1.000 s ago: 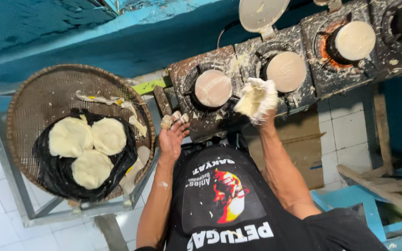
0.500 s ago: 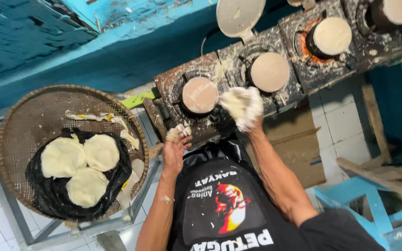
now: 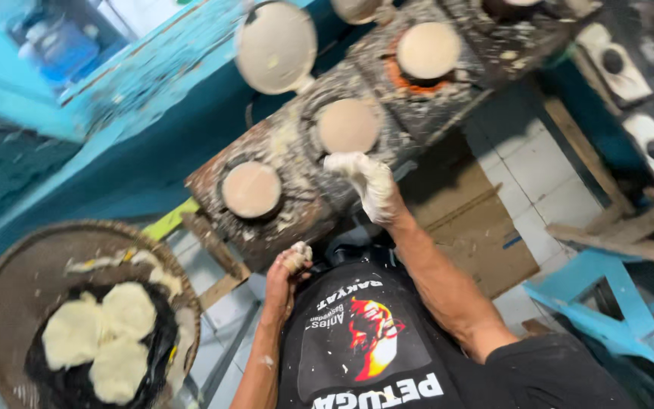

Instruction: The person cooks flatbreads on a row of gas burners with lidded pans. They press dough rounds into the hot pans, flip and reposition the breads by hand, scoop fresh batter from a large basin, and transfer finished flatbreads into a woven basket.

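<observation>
My right hand (image 3: pixel 369 182) is coated in white dough and curled around a lump of it, at the front edge of a blackened, batter-spattered stove (image 3: pixel 297 163). It is just below the middle round pan (image 3: pixel 348 125). A nearer pan (image 3: pixel 251 189) and a farther pan (image 3: pixel 428 49) also hold pale round cakes. My left hand (image 3: pixel 288 273) is closed in a loose fist below the stove's near corner, with bits of dough on its fingertips. I cannot tell if it touches the stove.
A round lid (image 3: pixel 275 47) leans behind the stove against a blue wall (image 3: pixel 115 144). At lower left, a woven basket (image 3: pixel 32 257) holds three pale cakes (image 3: pixel 104 337) on black plastic. Cardboard (image 3: pixel 471 220) lies on the tiled floor, beside a blue stool (image 3: pixel 607 291).
The view has swung closer and tilted, so the basket slid to the lower left. My left hand has closed from spread fingers into a fist and pulled back. My right hand stays at the stove edge.
</observation>
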